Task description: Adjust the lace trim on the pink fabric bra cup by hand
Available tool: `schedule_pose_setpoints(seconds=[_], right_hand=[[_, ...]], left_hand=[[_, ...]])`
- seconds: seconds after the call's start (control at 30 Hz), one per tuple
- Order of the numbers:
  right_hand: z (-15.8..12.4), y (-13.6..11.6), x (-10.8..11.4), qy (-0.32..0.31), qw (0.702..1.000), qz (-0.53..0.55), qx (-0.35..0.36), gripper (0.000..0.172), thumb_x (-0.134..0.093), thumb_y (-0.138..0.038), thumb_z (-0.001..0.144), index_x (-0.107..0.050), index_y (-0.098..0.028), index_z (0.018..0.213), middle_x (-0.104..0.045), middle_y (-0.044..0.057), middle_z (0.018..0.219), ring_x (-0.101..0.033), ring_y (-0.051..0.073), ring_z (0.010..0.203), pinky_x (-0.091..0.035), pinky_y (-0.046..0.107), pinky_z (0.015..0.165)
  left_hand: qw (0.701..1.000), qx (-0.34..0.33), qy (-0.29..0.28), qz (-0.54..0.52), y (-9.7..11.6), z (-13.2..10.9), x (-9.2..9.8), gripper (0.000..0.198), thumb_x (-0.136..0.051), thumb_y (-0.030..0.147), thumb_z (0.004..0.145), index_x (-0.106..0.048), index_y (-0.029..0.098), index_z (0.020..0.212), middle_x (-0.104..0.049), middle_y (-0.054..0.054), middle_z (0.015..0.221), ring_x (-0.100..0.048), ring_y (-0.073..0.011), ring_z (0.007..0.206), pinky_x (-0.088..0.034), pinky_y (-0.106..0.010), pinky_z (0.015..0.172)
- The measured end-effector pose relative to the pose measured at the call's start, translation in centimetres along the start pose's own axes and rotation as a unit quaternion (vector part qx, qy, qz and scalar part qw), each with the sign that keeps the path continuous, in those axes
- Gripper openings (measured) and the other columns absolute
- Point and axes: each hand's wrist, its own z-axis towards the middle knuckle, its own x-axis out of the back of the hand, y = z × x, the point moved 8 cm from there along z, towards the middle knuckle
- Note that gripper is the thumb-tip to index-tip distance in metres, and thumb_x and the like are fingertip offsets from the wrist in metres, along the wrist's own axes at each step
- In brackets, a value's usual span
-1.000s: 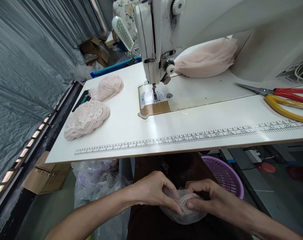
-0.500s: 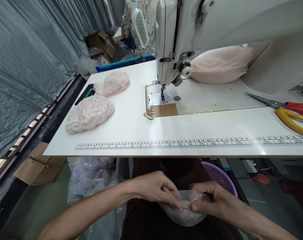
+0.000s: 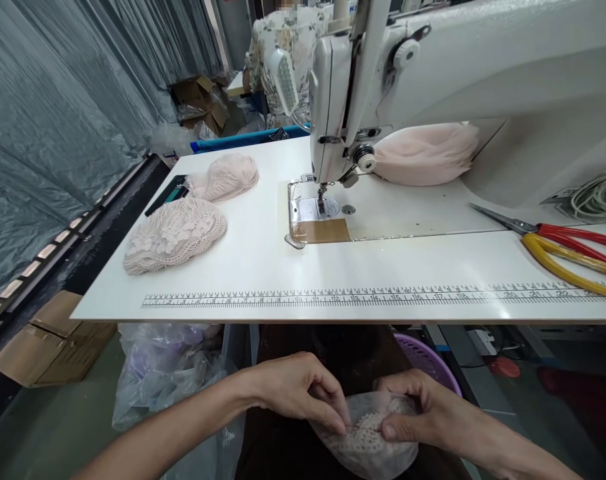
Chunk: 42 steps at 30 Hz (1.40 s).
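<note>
Low over my lap, below the table's front edge, I hold a pale piece of sheer fabric with lace (image 3: 365,443). My left hand (image 3: 310,397) pinches its left side between thumb and fingers. On the other side, my right hand (image 3: 415,413) grips the cloth, thumb on top of the lace and fingers behind. The lace lies bunched between both thumbs, and the sheer part hangs below in a rounded shape. Above my hands stands a white sewing machine (image 3: 327,113), its presser foot (image 3: 322,200) over the needle plate.
Pale lace pieces (image 3: 175,233) and another lace bundle (image 3: 233,177) lie on the white table (image 3: 253,267). Pink tulle (image 3: 423,157) sits behind the needle. Scissors (image 3: 543,233) with red and yellow handles rest at right. A purple basket (image 3: 427,363) stands below; a person (image 3: 287,60) is beyond.
The view has tilted up and shifted, showing more of the machine. My hands stay on the fabric, which now shows more of its lace between them.
</note>
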Motion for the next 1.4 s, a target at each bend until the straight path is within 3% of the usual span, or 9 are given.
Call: schedule_pose_setpoints(seconds=[0.13, 0.2, 0.37, 0.47, 0.57, 0.73, 0.97, 1.17, 1.4], right_hand=[[-0.3, -0.1, 0.0, 0.001, 1.0, 0.01, -0.003, 0.032, -0.078, -0.043, 0.066, -0.063, -0.015, 0.066, -0.06, 0.001, 0.064, -0.051, 0.014, 0.063, -0.035, 0.025, 0.06], [-0.5, 0.0, 0.3, 0.009, 1.0, 0.013, -0.005, 0.032, -0.078, -0.043, 0.066, -0.062, -0.016, 0.065, -0.059, 0.0, 0.063, -0.051, 0.014, 0.062, -0.035, 0.025, 0.06], [-0.9, 0.3, 1.2, 0.032, 0.999, -0.001, -0.007, 0.035, -0.078, -0.047, 0.065, -0.06, -0.017, 0.064, -0.055, -0.002, 0.061, -0.048, 0.013, 0.06, -0.034, 0.024, 0.057], [-1.1, 0.3, 1.6, 0.042, 0.999, -0.011, 0.003, 0.035, -0.077, -0.049, 0.066, -0.061, -0.018, 0.064, -0.053, -0.002, 0.062, -0.046, 0.012, 0.06, -0.034, 0.023, 0.057], [-1.2, 0.5, 1.6, 0.041, 0.999, -0.013, 0.002, 0.036, -0.077, -0.05, 0.065, -0.06, -0.018, 0.062, -0.052, -0.003, 0.061, -0.045, 0.012, 0.06, -0.034, 0.023, 0.057], [-1.1, 0.9, 1.5, 0.045, 0.999, 0.008, -0.002, 0.032, -0.08, -0.044, 0.064, -0.063, -0.017, 0.063, -0.057, -0.002, 0.061, -0.05, 0.012, 0.059, -0.037, 0.023, 0.057], [-0.8, 1.2, 1.0, 0.033, 0.999, 0.007, -0.016, 0.029, -0.082, -0.039, 0.063, -0.061, -0.018, 0.062, -0.057, -0.002, 0.06, -0.05, 0.012, 0.059, -0.036, 0.023, 0.056], [-0.8, 0.5, 0.7, 0.039, 0.999, -0.037, -0.012, 0.04, -0.078, -0.05, 0.063, -0.054, -0.018, 0.058, -0.046, -0.004, 0.056, -0.039, 0.011, 0.056, -0.028, 0.024, 0.053], [-0.2, -0.1, -0.5, 0.022, 0.998, -0.047, -0.019, 0.041, -0.076, -0.052, 0.065, -0.055, -0.018, 0.061, -0.043, -0.005, 0.057, -0.037, 0.011, 0.057, -0.025, 0.024, 0.053]], left_hand=[[1.0, -0.001, 0.002, -0.013, -0.5, -0.6, 0.6, 0.037, -0.076, 0.051, 0.063, -0.073, 0.016, 0.076, -0.066, -0.001, 0.068, -0.06, -0.0109, 0.065, -0.047, -0.019, 0.065], [1.0, -0.019, 0.004, -0.007, -0.4, -0.7, 0.6, 0.037, -0.076, 0.05, 0.064, -0.073, 0.017, 0.079, -0.068, 0.0, 0.072, -0.06, -0.0107, 0.068, -0.046, -0.019, 0.067], [0.998, -0.029, 0.045, -0.017, -1.1, -0.3, 0.5, 0.044, -0.085, 0.047, 0.048, -0.072, 0.017, 0.077, -0.065, 0.003, 0.066, -0.057, -0.0093, 0.063, -0.044, -0.017, 0.063], [0.998, -0.016, 0.057, -0.036, -1.4, -0.3, 0.4, 0.041, -0.081, 0.05, 0.057, -0.072, 0.015, 0.076, -0.064, 0.002, 0.063, -0.057, -0.0087, 0.059, -0.043, -0.017, 0.058], [0.999, -0.033, 0.034, -0.026, -0.8, -0.6, 0.2, 0.039, -0.075, 0.052, 0.066, -0.073, 0.015, 0.078, -0.067, 0.0, 0.068, -0.06, -0.0096, 0.065, -0.045, -0.017, 0.063], [0.998, -0.031, -0.025, -0.04, -0.7, -0.7, -0.3, 0.053, -0.068, 0.066, 0.062, -0.074, 0.017, 0.082, -0.071, -0.002, 0.08, -0.065, -0.0149, 0.082, -0.048, -0.023, 0.082], [0.998, 0.013, -0.016, -0.054, -1.4, -0.1, -0.5, 0.057, -0.087, 0.048, 0.042, -0.074, 0.02, 0.09, -0.071, 0.001, 0.077, -0.066, -0.0173, 0.08, -0.049, -0.024, 0.078], [0.997, 0.012, 0.007, -0.075, -1.4, 0.6, -0.4, 0.054, -0.084, 0.052, 0.045, -0.075, 0.019, 0.086, -0.068, 0.001, 0.071, -0.062, -0.0142, 0.073, -0.047, -0.022, 0.073], [0.999, 0.025, 0.018, -0.042, -1.0, 0.2, -0.3, 0.054, -0.085, 0.051, 0.042, -0.075, 0.02, 0.086, -0.068, 0.002, 0.073, -0.059, -0.0142, 0.074, -0.045, -0.019, 0.067]])
